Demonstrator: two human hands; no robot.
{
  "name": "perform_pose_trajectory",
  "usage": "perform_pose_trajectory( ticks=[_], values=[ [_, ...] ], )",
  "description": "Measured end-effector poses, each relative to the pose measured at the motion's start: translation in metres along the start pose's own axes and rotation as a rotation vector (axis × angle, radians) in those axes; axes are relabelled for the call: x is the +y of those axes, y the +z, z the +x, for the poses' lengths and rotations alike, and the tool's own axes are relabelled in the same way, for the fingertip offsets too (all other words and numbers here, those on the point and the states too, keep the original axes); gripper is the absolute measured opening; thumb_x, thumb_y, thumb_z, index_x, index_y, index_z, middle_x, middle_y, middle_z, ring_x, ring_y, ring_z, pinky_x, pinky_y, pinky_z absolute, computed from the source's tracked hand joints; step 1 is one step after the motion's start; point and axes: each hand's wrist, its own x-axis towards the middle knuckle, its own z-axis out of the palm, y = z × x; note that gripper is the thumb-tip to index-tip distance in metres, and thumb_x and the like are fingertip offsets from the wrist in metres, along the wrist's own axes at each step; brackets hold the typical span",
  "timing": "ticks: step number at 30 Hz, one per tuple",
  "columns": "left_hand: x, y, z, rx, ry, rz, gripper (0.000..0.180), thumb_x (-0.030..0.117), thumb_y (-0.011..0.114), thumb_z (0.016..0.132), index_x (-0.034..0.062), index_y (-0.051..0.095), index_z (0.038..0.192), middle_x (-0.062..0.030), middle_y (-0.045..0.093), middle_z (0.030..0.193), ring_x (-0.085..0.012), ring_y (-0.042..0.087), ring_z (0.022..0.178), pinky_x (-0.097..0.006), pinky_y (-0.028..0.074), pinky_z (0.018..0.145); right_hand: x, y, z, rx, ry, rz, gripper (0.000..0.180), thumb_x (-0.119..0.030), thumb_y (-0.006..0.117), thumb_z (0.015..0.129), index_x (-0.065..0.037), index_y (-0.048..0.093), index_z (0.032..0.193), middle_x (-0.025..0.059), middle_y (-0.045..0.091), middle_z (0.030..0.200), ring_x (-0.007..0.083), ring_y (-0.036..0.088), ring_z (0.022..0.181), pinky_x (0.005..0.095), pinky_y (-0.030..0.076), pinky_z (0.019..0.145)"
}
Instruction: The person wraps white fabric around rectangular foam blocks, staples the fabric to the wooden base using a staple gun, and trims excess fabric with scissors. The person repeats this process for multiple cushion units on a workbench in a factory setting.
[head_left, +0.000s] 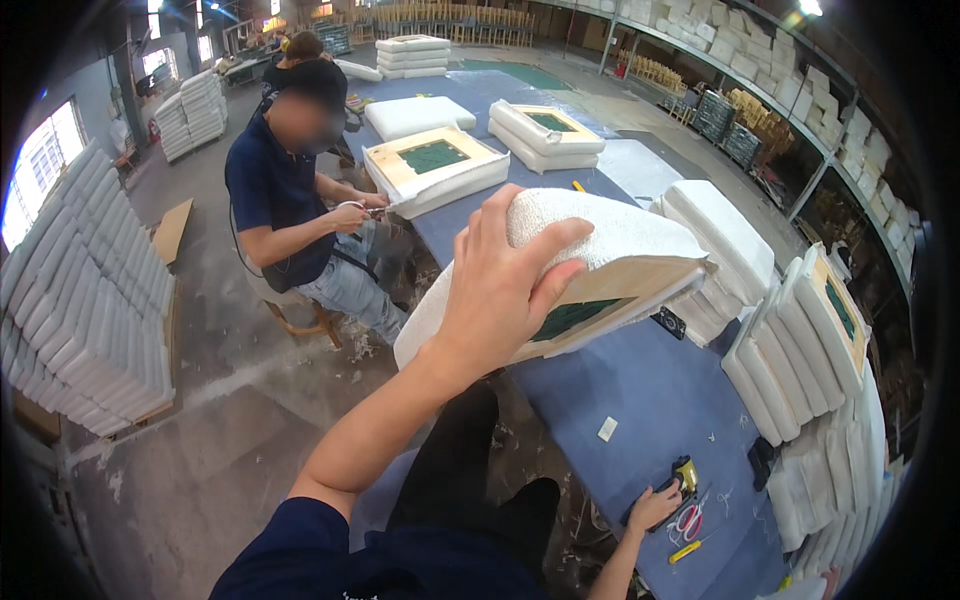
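Observation:
My left hand [500, 290] grips the near edge of a white upholstered seat cushion [610, 235], held tilted above the blue table [650, 390]. Its wooden underside with green webbing [570, 318] faces down toward me. My right hand [655, 505] rests low on the table, closed on a black and yellow tool [684, 474]. Red-handled scissors [688, 520] lie just right of that hand.
A seated person [290, 190] in a dark shirt works on another cushion [435, 165] at the table's left edge. More cushions lie further along the table and stand stacked at right [800, 350]. White stacks [90, 300] line the floor at left. Shelving runs along the right wall.

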Motion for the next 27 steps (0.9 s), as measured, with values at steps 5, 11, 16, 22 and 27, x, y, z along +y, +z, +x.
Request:
perform_pose_trajectory(
  ticks=[5, 11, 16, 22, 27],
  values=[
    [-0.002, -0.008, -0.006, -0.043, 0.027, 0.002, 0.04, 0.028, 0.077, 0.098, 0.0262, 0.069, 0.137, -0.0279, 0.044, 0.146, -0.0466, 0.046, 0.139, -0.054, 0.041, 0.111, 0.021, 0.024, 0.048, -0.322, 0.204, -0.002, 0.117, -0.001, 0.074, 0.077, -0.01, 0.007, 0.173, 0.0339, 0.056, 0.14, 0.0531, 0.063, 0.124, 0.0532, 0.051, 0.109],
    [0.002, -0.009, -0.013, -0.014, 0.096, -0.056, 0.042, 0.031, 0.081, 0.094, 0.0265, 0.07, 0.134, -0.028, 0.046, 0.143, -0.0463, 0.049, 0.134, -0.053, 0.043, 0.109, 0.072, -0.032, 0.098, -0.309, 0.02, 0.284, 0.103, -0.007, 0.074, 0.084, -0.012, 0.016, 0.169, 0.0296, 0.07, 0.122, 0.0452, 0.072, 0.109, 0.0465, 0.057, 0.096],
    [0.006, -0.002, -0.012, -0.023, 0.088, -0.006, 0.041, 0.03, 0.081, 0.094, 0.0253, 0.069, 0.133, -0.0287, 0.048, 0.143, -0.0471, 0.049, 0.135, -0.054, 0.042, 0.108, -0.097, -0.155, 0.048, -0.399, 0.08, 1.046, 0.076, 0.002, 0.066, 0.092, -0.009, 0.035, 0.161, 0.0067, 0.061, 0.093, 0.0118, 0.059, 0.07, 0.0284, 0.049, 0.061],
    [0.021, -0.002, -0.001, -0.042, 0.107, 0.02, 0.042, 0.023, 0.079, 0.096, 0.0262, 0.068, 0.136, -0.0276, 0.046, 0.146, -0.0477, 0.049, 0.136, -0.056, 0.043, 0.111, -0.213, -0.22, 0.002, -0.499, -0.359, 1.176, 0.034, -0.009, 0.082, 0.086, 0.002, 0.069, 0.116, 0.0078, 0.073, 0.099, 0.0174, 0.071, 0.087, 0.0317, 0.056, 0.081],
    [0.025, 0.003, 0.0, -0.083, 0.11, 0.006, 0.047, 0.018, 0.081, 0.094, 0.0266, 0.068, 0.138, -0.0268, 0.043, 0.148, -0.049, 0.052, 0.132, -0.055, 0.044, 0.11, -0.316, -0.276, -0.004, -0.133, -0.655, 1.28, 0.034, -0.018, 0.086, 0.077, -0.002, 0.071, 0.103, 0.0041, 0.075, 0.08, 0.0183, 0.073, 0.067, 0.0311, 0.053, 0.062]
  ],
)
